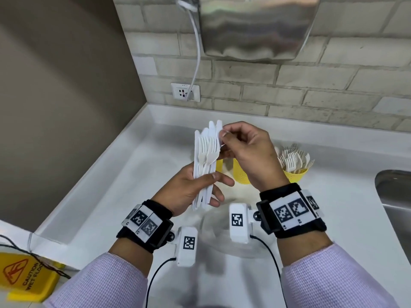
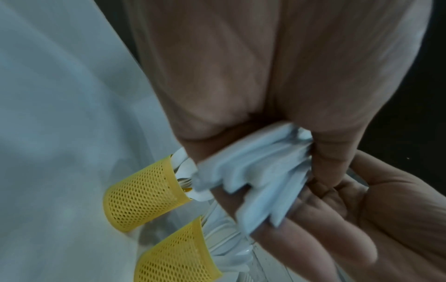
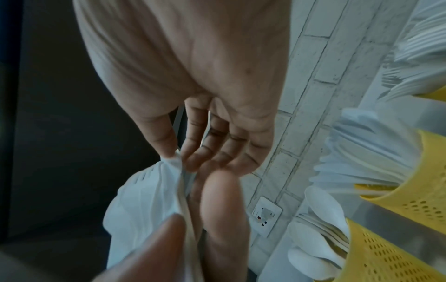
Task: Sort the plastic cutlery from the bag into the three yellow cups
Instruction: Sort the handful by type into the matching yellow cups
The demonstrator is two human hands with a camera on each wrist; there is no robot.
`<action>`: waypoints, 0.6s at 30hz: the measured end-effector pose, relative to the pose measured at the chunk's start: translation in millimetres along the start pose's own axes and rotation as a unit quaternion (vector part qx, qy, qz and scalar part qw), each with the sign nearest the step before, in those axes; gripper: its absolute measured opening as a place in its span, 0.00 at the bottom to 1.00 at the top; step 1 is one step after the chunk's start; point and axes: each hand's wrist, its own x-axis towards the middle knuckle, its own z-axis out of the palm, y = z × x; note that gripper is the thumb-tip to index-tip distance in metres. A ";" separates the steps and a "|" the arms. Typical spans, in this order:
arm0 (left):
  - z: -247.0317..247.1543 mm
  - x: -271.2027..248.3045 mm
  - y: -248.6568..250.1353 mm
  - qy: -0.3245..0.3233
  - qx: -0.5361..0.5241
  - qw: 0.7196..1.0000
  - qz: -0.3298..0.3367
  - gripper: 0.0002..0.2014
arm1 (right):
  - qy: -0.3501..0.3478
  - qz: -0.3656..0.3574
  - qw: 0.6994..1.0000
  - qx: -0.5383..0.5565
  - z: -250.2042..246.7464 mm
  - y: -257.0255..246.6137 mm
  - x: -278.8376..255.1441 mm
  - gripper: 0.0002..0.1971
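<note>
My left hand (image 1: 200, 185) grips a bundle of white plastic cutlery (image 1: 205, 161) by the handles and holds it upright above the counter; forks and knives show in it. My right hand (image 1: 224, 135) pinches the tip of one piece at the top of the bundle, which kind I cannot tell. In the right wrist view its thumb and forefinger (image 3: 177, 154) close on the bundle (image 3: 144, 200). The left wrist view shows the handles (image 2: 260, 171) in my palm. Behind my hands stand yellow mesh cups (image 1: 241, 172), the right one (image 1: 295, 174) full of forks. A third cup (image 1: 219, 165) is mostly hidden.
A clear plastic bag (image 1: 222, 236) lies on the white counter (image 1: 111, 185) under my wrists. A steel sink (image 1: 393, 196) is at the right. A wall outlet (image 1: 185, 92) with a cable sits on the brick wall. A yellow wet-floor sign (image 1: 26, 276) is at lower left.
</note>
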 end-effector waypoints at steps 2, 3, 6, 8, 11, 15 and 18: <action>-3.6 -0.4 0.8 0.022 0.011 1.000 -0.004 0.10 | 0.004 -0.005 1.000 0.007 1.8 1.5 1.4 0.03; -5.1 -0.4 1.1 0.032 0.016 0.999 -0.005 0.08 | 0.009 -0.004 1.000 0.007 2.5 2.5 2.3 0.03; -7.4 0.9 1.4 0.045 0.020 0.999 -0.003 0.06 | 0.040 -0.006 0.999 -0.007 4.2 6.2 7.3 0.03; -7.6 1.2 2.7 0.043 0.016 0.999 0.004 0.07 | 0.053 -0.003 0.999 0.005 5.2 8.8 10.2 0.03; -8.8 3.5 2.6 0.054 0.003 0.998 0.015 0.09 | 0.062 0.013 0.997 0.045 7.1 10.2 13.0 0.03; -10.4 6.1 -0.6 0.060 -0.005 0.998 0.034 0.13 | 0.027 0.029 0.999 0.032 7.5 9.2 12.3 0.01; -11.7 7.3 -3.6 0.072 -0.016 0.997 0.035 0.12 | 0.027 0.022 0.999 0.020 6.8 8.6 13.2 0.02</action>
